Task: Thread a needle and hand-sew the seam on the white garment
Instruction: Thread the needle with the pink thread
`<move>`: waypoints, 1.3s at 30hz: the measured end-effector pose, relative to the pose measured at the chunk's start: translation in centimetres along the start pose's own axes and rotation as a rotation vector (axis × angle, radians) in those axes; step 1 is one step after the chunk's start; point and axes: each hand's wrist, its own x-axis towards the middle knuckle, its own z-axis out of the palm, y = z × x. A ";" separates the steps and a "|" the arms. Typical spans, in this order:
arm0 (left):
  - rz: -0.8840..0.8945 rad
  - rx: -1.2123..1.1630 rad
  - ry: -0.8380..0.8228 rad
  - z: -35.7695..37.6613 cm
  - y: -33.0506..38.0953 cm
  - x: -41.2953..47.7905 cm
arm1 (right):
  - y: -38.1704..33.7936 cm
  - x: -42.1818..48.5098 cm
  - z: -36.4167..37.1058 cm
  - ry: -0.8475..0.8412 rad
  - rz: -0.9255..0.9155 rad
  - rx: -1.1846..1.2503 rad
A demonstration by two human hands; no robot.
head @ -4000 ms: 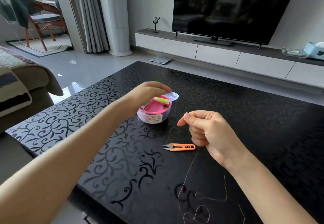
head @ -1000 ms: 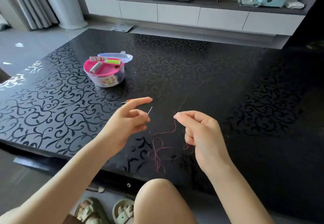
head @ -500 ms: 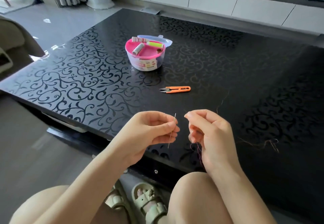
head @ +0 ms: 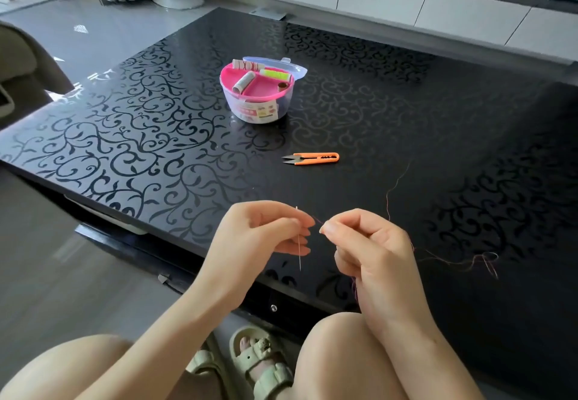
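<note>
My left hand pinches a thin steel needle upright, its top end just above the fingertips. My right hand pinches the end of a dark reddish thread, a short stub of it reaching toward the top of the needle. The rest of the thread trails right across the black table in loose loops. Both hands hover over the table's near edge, fingertips a few centimetres apart. No white garment is in view.
A pink sewing kit box with thread spools stands open at the table's middle, its clear lid behind it. Orange thread snips lie between the box and my hands. My knees and sandalled feet are below the table edge.
Both hands have come together near the table's front edge. The left hand went from the sewing box to holding the needle; the thread end now sits closer to the needle's top.
</note>
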 end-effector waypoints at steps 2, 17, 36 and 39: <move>0.013 -0.008 -0.021 0.0 0.2 0.0 | 0.0 0.0 0.0 -0.017 -0.011 -0.005; 0.049 0.112 0.014 0.3 0.3 0.5 | 0.1 0.1 0.0 -0.003 -0.256 -0.227; -0.088 -0.014 -0.078 0.0 0.4 -0.5 | 0.7 -0.5 0.0 0.099 -0.166 -0.207; -0.080 -0.019 -0.129 0.1 0.2 -1.0 | 0.7 -0.8 -0.2 0.105 -0.160 -0.186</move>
